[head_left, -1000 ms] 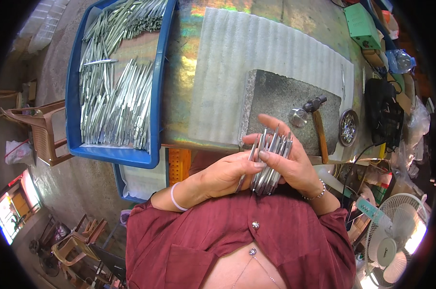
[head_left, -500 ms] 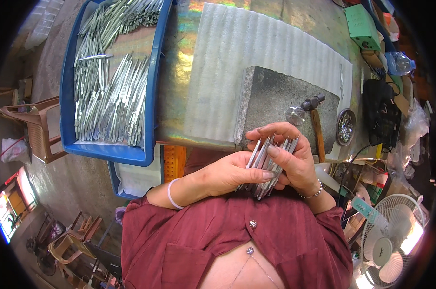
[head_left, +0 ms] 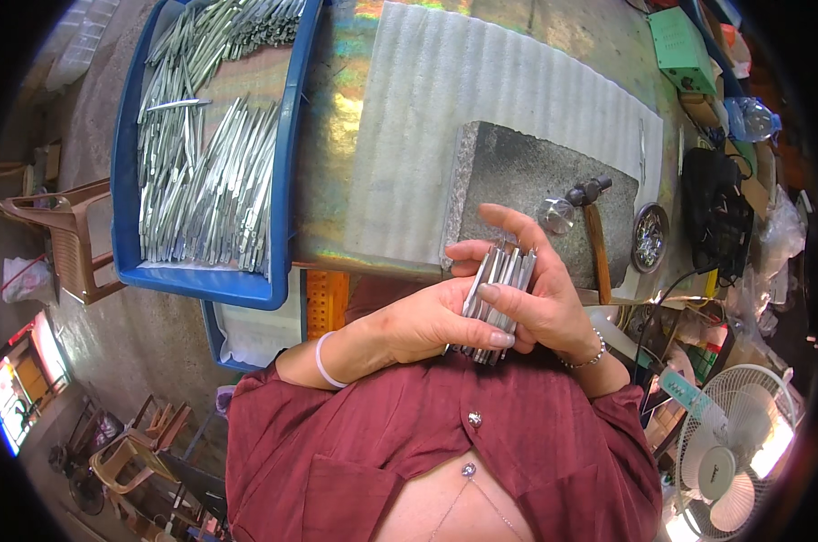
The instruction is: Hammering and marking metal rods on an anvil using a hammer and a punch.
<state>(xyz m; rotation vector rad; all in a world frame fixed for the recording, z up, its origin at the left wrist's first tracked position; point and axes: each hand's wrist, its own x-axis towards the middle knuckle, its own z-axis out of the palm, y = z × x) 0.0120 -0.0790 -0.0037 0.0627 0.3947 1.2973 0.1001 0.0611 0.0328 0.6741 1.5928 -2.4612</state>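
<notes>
A bundle of slim metal rods is gripped between both my hands, just in front of the table edge. My left hand wraps the lower part, its thumb lying across the rods. My right hand holds the other side, thumb pressed on the bundle and some fingers lifted away behind it. Beyond the hands lies a dark stone slab. On the slab rests a hammer with a wooden handle, beside a clear round object. The rods' lower ends are partly hidden by my fingers.
At left, a blue tray holds many similar rods. White foam sheet covers part of the table under the slab. A round dish of small shiny pieces stands to the right, near a black bag and a fan.
The rods are drawn into a tighter, more even bundle. Some right-hand fingers have straightened and lifted off their far ends. Tray, slab and hammer stay put.
</notes>
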